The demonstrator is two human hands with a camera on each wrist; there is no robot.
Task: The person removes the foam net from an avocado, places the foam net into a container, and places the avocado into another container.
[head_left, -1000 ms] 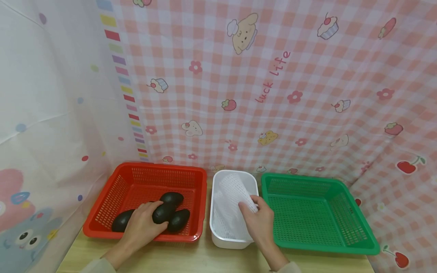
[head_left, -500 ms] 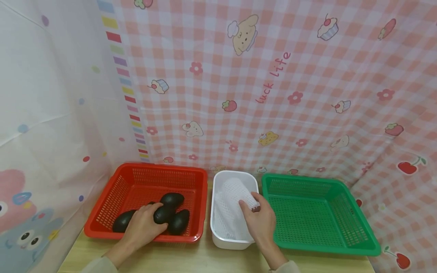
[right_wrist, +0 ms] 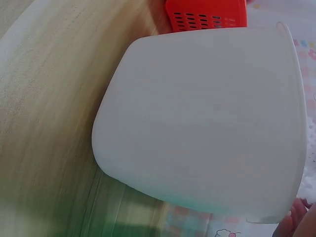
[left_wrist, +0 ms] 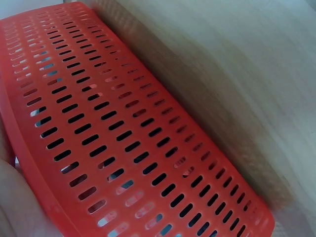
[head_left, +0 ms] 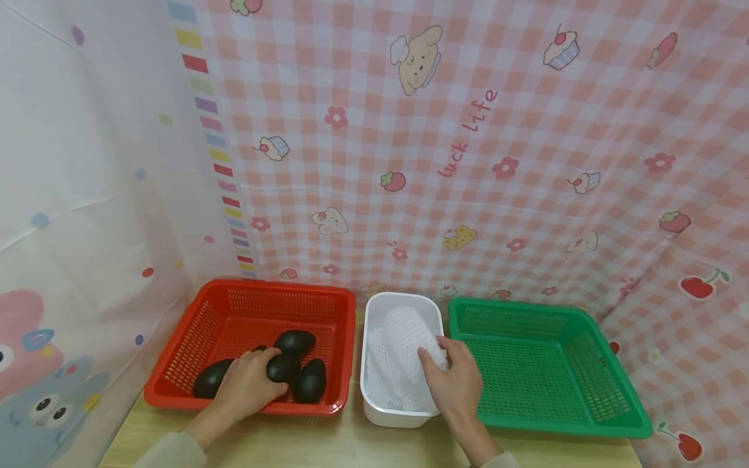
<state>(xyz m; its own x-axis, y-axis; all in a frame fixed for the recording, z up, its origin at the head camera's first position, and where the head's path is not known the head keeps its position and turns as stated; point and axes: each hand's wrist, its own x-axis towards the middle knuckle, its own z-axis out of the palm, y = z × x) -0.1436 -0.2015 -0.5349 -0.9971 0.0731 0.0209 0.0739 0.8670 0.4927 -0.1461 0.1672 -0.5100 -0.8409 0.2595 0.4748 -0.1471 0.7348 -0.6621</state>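
Note:
Inside the red basket (head_left: 328,408), my left hand (head_left: 248,383) grips a dark avocado (head_left: 283,369) between fingers and thumb. Around it lie more avocados: one behind (head_left: 295,341), one to the right (head_left: 310,381) and one to the left (head_left: 212,379). Over the right side of the white bin (head_left: 398,420), my right hand (head_left: 458,383) pinches the near end of a white foam fruit net (head_left: 409,330). More white netting (head_left: 383,374) lies in the bin beneath. The wrist views mostly show the red basket's wall (left_wrist: 123,128) and the white bin's wall (right_wrist: 197,118).
A green basket (head_left: 562,426) stands right of the white bin, close to it. All three containers sit on a wooden table (head_left: 328,445). A pink checked cloth (head_left: 374,143) hangs behind them, and a white printed cloth (head_left: 105,214) hangs at the left.
My right hand has moved slightly right and down, and the net's dark open end no longer shows. The left hand has stayed on the avocado, which has shifted a little right.

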